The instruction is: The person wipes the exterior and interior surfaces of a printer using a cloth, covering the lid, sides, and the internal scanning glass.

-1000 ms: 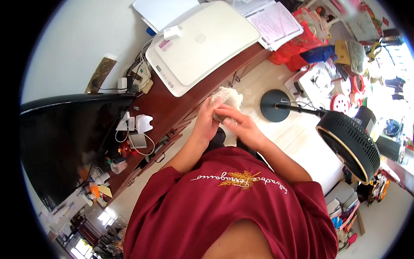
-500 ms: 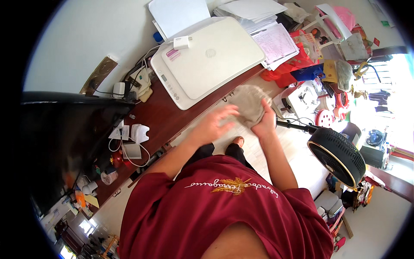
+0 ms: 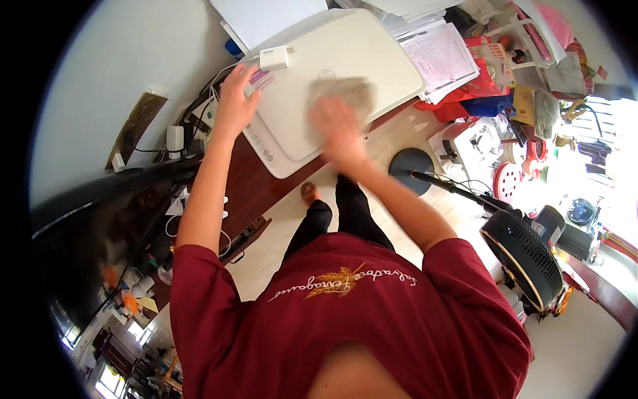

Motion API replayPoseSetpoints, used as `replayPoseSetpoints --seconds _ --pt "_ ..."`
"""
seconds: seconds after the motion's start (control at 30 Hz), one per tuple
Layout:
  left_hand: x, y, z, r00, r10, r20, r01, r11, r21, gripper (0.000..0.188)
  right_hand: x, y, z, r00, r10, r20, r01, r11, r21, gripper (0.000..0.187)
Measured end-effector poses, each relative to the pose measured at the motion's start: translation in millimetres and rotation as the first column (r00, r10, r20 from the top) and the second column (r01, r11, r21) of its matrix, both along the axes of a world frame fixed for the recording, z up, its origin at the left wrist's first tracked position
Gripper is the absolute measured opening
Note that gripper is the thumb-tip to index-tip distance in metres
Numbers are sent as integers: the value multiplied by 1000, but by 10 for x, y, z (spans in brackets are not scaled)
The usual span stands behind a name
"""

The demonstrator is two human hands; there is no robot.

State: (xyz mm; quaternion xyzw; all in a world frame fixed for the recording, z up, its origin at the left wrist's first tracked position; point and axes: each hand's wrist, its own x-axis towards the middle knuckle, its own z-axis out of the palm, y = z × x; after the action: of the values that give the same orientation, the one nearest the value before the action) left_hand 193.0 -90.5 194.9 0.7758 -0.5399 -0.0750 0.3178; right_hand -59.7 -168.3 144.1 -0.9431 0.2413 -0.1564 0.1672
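A white printer point(image 3: 372, 63) with a flat scanner lid lies on the dark red-brown desk. On its lid, near the left edge, sits a white charger plug point(image 3: 274, 58). My left hand point(image 3: 234, 106) is at the printer's left edge beside the plug, fingers apart and holding nothing. A grey-beige cloth point(image 3: 355, 93), smeared by motion, is on the lid under my right hand point(image 3: 337, 130). That hand is blurred too, its fingers over the cloth and partly bunching it.
Paper stacks point(image 3: 442, 56) lie right of the printer, with a red bag point(image 3: 475, 86) beyond. A black fan point(image 3: 522, 256) on a round-based stand is at my right. A dark screen point(image 3: 100, 246) fills the left side, and cables run by a wall socket plate point(image 3: 136, 126).
My right hand has brought the cloth from above the floor onto the printer lid. My left hand has moved away from the cloth, up to the printer's left side.
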Motion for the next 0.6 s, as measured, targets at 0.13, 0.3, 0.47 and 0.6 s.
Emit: replayPoseSetpoints --seconds 0.13,0.3,0.47,0.6 --pt "127 -395 -33 976 -44 214 28 997 77 56 101 421 117 932 363 25 -363 930 53 61" --pt "127 -672 -81 956 -63 287 -27 954 298 64 -122 -480 140 933 353 -66 -351 936 34 58" --pt "55 -811 -79 992 10 127 -55 932 359 66 -394 -1635 169 992 -66 -105 59 996 -67 59" --pt "93 -868 -151 982 77 173 -130 937 325 59 -140 -1308 142 987 -139 -82 135 989 -59 61"
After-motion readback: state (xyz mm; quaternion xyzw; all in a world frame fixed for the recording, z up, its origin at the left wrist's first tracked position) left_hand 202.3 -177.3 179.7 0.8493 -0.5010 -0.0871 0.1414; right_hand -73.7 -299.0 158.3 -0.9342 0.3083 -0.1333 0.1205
